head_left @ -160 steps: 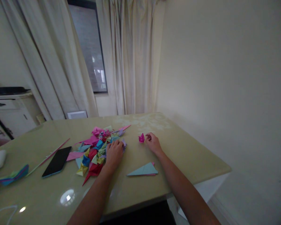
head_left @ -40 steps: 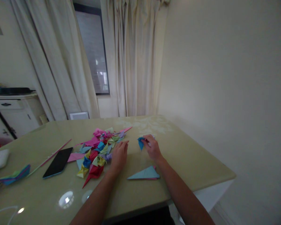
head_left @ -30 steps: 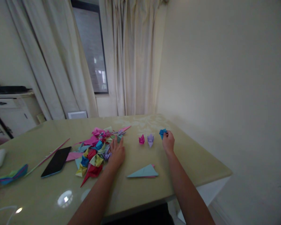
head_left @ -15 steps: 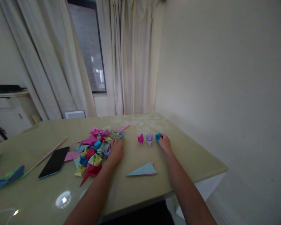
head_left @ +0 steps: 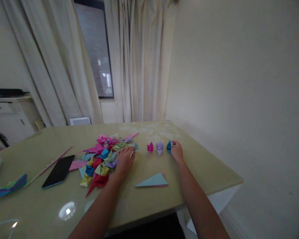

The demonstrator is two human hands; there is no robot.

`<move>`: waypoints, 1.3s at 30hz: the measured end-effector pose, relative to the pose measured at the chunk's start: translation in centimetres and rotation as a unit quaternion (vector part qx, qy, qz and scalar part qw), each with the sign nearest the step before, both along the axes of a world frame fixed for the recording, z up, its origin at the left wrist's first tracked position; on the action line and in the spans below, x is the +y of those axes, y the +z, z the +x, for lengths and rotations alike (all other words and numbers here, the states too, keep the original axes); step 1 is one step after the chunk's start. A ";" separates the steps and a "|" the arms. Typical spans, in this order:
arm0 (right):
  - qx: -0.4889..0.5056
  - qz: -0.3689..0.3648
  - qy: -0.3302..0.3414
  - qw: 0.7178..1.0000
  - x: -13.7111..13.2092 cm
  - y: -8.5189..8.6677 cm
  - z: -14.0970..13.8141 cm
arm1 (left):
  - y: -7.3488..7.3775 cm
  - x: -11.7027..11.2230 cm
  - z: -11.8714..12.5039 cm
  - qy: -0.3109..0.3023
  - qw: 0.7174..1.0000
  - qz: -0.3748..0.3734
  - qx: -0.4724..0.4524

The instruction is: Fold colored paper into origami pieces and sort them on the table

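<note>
Your right hand (head_left: 176, 152) is pinching the third lined-up paper piece (head_left: 168, 146), and your left hand (head_left: 124, 160) is lying open on the big pile (head_left: 99, 161).

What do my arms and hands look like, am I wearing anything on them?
The left forearm and right forearm are bare, no sleeves in view. The left hand and right hand wear no gloves; no watch, bracelet or ring shows, though fine detail is blurred.
</note>
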State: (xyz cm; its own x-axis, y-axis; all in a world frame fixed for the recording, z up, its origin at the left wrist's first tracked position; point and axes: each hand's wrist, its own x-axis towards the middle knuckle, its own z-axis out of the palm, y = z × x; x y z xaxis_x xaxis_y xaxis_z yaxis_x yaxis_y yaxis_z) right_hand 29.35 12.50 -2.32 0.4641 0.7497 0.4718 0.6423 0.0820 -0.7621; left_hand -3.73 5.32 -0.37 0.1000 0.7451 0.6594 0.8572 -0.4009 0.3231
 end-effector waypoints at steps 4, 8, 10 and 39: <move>0.001 0.049 -0.022 0.999 -0.5 0.9 -0.1 | 0.3 -0.3 0.5 -0.063 0.997 0.025 -0.042; -0.011 0.113 -0.045 0.992 -2.0 3.1 -1.0 | 0.5 -0.9 1.3 -0.126 0.987 0.043 -0.091; -0.026 0.173 0.000 0.985 -3.1 4.2 -2.2 | 0.7 -1.4 1.8 -0.145 0.983 0.055 -0.101; -0.063 0.142 0.444 0.882 -6.9 4.5 -10.6 | 1.0 -2.2 3.4 -0.220 0.932 -0.052 -0.283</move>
State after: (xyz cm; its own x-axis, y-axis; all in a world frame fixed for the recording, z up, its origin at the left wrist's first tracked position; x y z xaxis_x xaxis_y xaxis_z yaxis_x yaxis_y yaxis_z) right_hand 18.71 5.62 2.15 -0.3171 0.6336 0.7057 0.3064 0.7726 -0.5561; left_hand -0.36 3.10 0.63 0.0688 0.7769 0.6258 0.2968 -0.6149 0.7307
